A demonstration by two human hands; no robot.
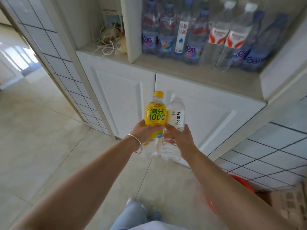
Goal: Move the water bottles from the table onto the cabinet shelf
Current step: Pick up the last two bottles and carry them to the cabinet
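Mid-frame: left hand (146, 131) wrapped around a yellow-labelled bottle (155, 113), right hand (178, 138) gripping a clear white-labelled bottle (177, 115), both upright and touching. Upper right: cabinet shelf (191, 72) crowded with standing water bottles (196, 35). Lower right: red basin (244, 183).

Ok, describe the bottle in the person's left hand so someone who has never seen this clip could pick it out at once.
Start at the white cabinet, whose open shelf already holds a row of bottles. In front of its doors two hands raise two bottles side by side. The left hand grips the yellow-label bottle, with a yellow cap and green lettering; its neighbour, the clear bottle, has a white label.
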